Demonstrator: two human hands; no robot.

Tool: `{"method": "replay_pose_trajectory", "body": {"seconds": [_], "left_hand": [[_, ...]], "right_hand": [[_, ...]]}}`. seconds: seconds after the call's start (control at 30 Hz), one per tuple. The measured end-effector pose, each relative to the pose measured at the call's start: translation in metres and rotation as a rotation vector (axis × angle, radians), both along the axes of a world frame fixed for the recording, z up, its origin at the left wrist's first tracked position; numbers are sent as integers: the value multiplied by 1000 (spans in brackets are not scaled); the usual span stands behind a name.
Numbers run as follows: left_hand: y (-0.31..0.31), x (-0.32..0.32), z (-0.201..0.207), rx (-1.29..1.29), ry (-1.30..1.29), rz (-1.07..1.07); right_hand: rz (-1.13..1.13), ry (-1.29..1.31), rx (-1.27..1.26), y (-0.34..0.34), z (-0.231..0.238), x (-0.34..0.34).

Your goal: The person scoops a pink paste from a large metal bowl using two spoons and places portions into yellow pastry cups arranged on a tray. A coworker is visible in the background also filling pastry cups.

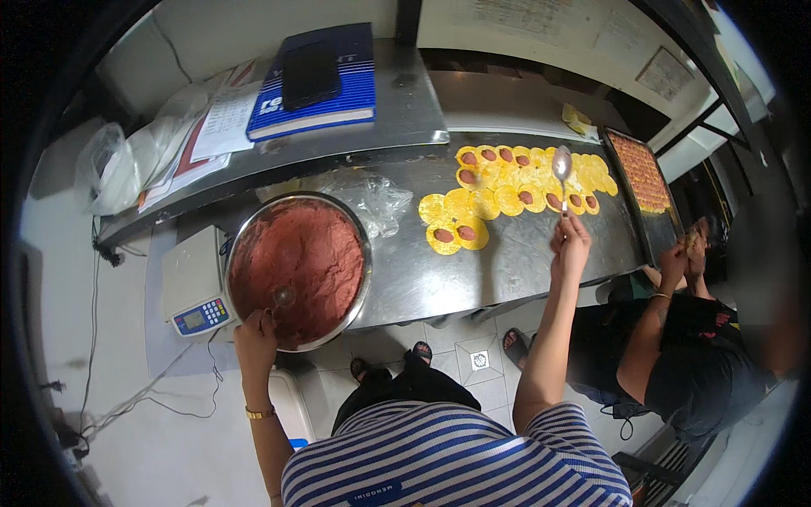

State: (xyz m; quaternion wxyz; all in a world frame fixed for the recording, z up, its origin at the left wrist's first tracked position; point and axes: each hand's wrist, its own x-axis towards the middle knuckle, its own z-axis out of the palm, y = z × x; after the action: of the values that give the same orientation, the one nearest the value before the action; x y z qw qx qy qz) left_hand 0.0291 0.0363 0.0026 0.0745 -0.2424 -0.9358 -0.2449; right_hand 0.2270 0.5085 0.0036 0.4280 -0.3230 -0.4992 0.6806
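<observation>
My left hand (255,340) is closed round a spoon (284,296) whose head lies over reddish-pink filling (325,258). That filling heaps up in a large steel bowl (369,272) on the left of the table. Over on the right, my right hand (570,241) grips a second spoon (563,165) by its handle, raised above the wrappers. Overlapping round yellow wrappers (508,200) lie in rows on the steel table. Several carry an oval lump of filling (465,232); others are bare.
A digital scale (193,283) stands left of the bowl, and a crumpled plastic bag (372,203) lies behind it. A shelf holds a blue ream (317,84) with a black phone (310,74). At right, a co-worker's hands (688,253) work beside a tray of filled pieces (642,173).
</observation>
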Motion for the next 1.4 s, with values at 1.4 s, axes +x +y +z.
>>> {"method": "replay_pose_trajectory", "body": {"seconds": [1.4], "left_hand": [[-58,-54,-27,410,-403,79]], "right_hand": [[1007,-841,1217,-263,33,-168]]}}
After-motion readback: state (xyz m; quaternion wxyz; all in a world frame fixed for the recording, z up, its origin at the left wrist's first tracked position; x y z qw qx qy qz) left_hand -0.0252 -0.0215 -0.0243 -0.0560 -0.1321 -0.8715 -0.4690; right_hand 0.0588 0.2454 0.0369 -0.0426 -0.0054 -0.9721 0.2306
